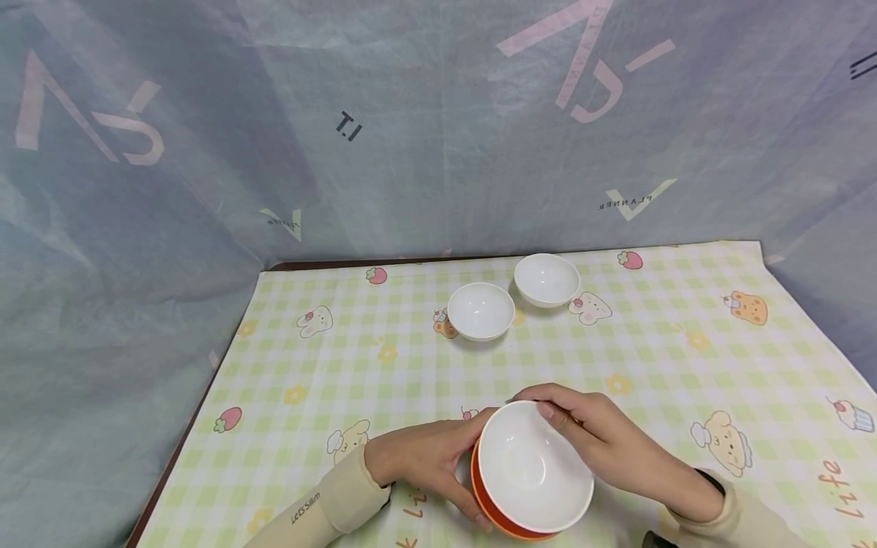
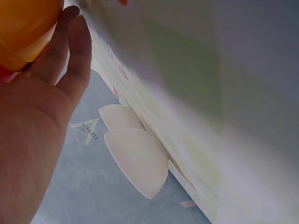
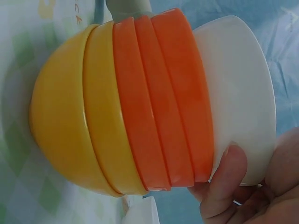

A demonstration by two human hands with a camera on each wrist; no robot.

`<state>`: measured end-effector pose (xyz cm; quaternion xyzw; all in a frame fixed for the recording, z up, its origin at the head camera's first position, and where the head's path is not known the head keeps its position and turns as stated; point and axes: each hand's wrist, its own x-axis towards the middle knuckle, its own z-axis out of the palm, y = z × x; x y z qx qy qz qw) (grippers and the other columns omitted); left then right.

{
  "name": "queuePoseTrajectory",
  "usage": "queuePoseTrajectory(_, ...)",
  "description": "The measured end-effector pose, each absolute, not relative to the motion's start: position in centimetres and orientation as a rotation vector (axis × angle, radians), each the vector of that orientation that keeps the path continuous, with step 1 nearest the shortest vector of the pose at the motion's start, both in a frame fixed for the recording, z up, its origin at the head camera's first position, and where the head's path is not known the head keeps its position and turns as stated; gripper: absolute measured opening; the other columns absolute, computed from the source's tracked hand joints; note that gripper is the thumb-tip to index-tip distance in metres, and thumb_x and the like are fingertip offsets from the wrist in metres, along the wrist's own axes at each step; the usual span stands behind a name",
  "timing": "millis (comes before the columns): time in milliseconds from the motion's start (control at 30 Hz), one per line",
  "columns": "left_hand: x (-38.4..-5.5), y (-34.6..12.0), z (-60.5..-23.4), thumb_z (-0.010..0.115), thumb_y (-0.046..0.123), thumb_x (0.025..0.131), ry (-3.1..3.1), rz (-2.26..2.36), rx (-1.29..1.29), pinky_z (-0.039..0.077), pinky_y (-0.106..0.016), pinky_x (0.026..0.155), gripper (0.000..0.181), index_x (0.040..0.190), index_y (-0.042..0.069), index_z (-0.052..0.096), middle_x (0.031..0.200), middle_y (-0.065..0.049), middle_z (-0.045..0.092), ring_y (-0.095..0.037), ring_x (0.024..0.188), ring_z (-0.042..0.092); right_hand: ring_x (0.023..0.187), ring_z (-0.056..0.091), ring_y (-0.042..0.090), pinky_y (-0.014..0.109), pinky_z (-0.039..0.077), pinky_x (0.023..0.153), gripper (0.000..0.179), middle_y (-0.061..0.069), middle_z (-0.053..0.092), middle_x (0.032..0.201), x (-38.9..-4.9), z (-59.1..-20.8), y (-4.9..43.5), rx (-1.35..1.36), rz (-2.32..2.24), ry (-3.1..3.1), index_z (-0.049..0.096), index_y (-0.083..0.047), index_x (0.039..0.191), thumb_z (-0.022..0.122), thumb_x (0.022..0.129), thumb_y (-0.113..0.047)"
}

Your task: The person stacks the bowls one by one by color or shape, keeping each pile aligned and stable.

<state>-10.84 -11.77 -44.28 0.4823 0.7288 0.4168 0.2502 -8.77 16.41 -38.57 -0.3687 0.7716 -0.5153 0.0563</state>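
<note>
A white bowl (image 1: pixel 534 468) tops a nested stack near the table's front edge. Under it in the right wrist view come three orange bowls (image 3: pixel 180 93) and, lowest, two yellow bowls (image 3: pixel 58 114). My right hand (image 1: pixel 606 445) pinches the white bowl at its rim, thumb and fingers on opposite sides of the wall. The white bowl sits tilted in the top orange one. From the left, my left hand (image 1: pixel 438 457) holds the stack's side; the left wrist view shows its fingers (image 2: pixel 78 51) against a yellow bowl. Part of that hand's grip is hidden behind the stack.
Two more white bowls, a nearer one (image 1: pixel 481 310) and a farther one (image 1: pixel 546 279), stand close together toward the back of the table. A green checked cloth (image 1: pixel 384 388) with cartoon prints covers the table. Grey-blue fabric (image 1: pixel 411 152) hangs behind and at both sides.
</note>
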Motion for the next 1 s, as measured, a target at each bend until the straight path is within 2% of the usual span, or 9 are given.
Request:
queuePoseTrajectory(267, -11.0, -11.7, -44.4, 0.099, 0.024, 0.079, 1.946, 1.166, 1.318, 0.041, -0.029, 0.118, 0.116, 0.163, 0.031, 0.021, 0.155, 0.011, 0.049, -0.004, 0.139, 0.051, 0.119, 0.069, 0.014, 0.025, 0.055, 0.101, 0.038, -0.007, 0.072, 0.129, -8.6, -38.8, 16.2, -1.167, -1.504, 2.394, 0.066, -0.021, 0.137, 0.048, 0.112, 0.001)
queuePoseTrajectory(500, -11.0, -11.6, -44.3, 0.099, 0.021, 0.078, 1.929, 1.176, 1.326, 0.039, -0.032, 0.121, 0.121, 0.165, 0.031, 0.016, 0.16, 0.009, 0.044, -0.006, 0.142, 0.048, 0.12, 0.07, 0.016, 0.027, 0.055, 0.1, 0.037, -0.005, 0.072, 0.132, -8.5, -38.8, 16.0, -1.188, -1.508, 2.395, 0.067, -0.019, 0.137, 0.048, 0.112, 0.001)
queuePoseTrajectory(733, -10.9, -11.5, -44.1, 0.102, 0.024, 0.074, 1.982, 1.156, 1.358, 0.042, -0.03, 0.118, 0.115, 0.161, 0.026, 0.026, 0.155, 0.008, 0.049, -0.005, 0.139, 0.051, 0.125, 0.068, 0.016, 0.027, 0.055, 0.102, 0.038, -0.004, 0.071, 0.136, -8.3, -39.4, 15.7, -1.227, -1.411, 2.529, 0.068, -0.017, 0.14, 0.054, 0.11, 0.001)
queuePoseTrajectory(1000, -10.9, -11.4, -44.0, 0.103, 0.023, 0.072, 1.978, 1.165, 1.334, 0.041, -0.03, 0.119, 0.117, 0.16, 0.031, 0.027, 0.154, 0.012, 0.049, -0.004, 0.139, 0.05, 0.122, 0.069, 0.017, 0.03, 0.057, 0.1, 0.042, -0.002, 0.072, 0.136, -8.0, -39.8, 15.6, -1.267, -1.324, 2.661, 0.068, -0.018, 0.141, 0.059, 0.106, 0.004)
